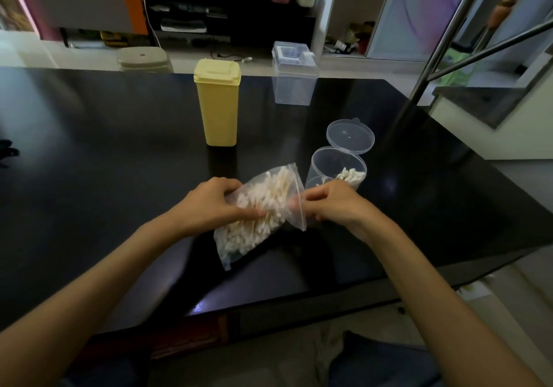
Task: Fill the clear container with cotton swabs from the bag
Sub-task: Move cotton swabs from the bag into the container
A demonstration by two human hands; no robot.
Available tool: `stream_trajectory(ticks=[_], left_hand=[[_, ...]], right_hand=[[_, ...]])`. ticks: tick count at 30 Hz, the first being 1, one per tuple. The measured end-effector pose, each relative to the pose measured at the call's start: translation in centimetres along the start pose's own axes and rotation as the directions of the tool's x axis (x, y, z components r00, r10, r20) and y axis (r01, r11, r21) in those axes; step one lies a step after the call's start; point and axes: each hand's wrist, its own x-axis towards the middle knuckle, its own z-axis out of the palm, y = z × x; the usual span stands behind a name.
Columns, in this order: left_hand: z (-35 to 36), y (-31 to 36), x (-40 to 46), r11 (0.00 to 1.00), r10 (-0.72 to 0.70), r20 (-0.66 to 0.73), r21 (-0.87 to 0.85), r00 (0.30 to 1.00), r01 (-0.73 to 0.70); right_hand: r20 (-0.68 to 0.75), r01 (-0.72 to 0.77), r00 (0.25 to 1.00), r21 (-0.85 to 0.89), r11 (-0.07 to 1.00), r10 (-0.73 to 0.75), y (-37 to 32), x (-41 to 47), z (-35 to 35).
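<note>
The left hand (214, 204) curls over the middle of the bag (257, 216), fingers pressing the cotton swabs (260, 207) through the plastic. The right hand (332, 204) pinches the bag's open mouth at its far right end. The bag lies on the dark counter (104, 162) with its long axis running from near left to far right, mouth towards the clear container (336, 171). That container stands upright just beyond the right hand, a few swabs inside, its hinged lid (350, 136) tipped open behind. Farther left stands a yellow container (218, 105); a clear box (294, 72) sits at the far edge
</note>
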Motion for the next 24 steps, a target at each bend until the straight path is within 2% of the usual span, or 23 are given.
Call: stream_trajectory(ticks=[3,6,10,13,17,21,24], left_hand=[[-0.1,0.1,-0.2,1.0,0.016,-0.016,-0.009,1.0,-0.016],[-0.1,0.5,-0.3,0.996,0.059,-0.051,0.069,0.997,-0.056],[-0.1,0.7,-0.3,0.974,0.13,-0.121,0.201,0.984,-0.103],[-0.2,0.6,-0.4,0.964,0.159,-0.146,0.237,0.976,-0.122],[-0.2,0.5,-0.3,0.971,0.146,-0.161,0.213,0.976,-0.11],[-0.4,0.2,0.0,0.99,0.077,-0.157,0.126,0.985,-0.058],[-0.4,0.0,0.3,0.996,0.053,-0.152,0.082,0.987,-0.041]], right_hand=[[0.081,-0.056,0.996,0.109,0.993,0.047,-0.4,0.1,-0.3],[0.109,-0.078,0.992,0.164,0.983,0.061,-0.4,0.3,-0.5],[0.107,-0.062,0.993,0.214,0.975,0.039,-0.7,0.2,0.3],[0.046,-0.038,0.999,0.228,0.973,0.029,-0.9,0.3,1.2],[-0.025,-0.003,1.0,0.317,0.949,0.011,-1.3,0.5,1.9],[0.049,-0.008,0.999,0.477,0.879,-0.017,-1.8,0.2,2.2],[0.035,0.004,0.999,0.449,0.893,-0.022,-1.8,0.5,2.4]])
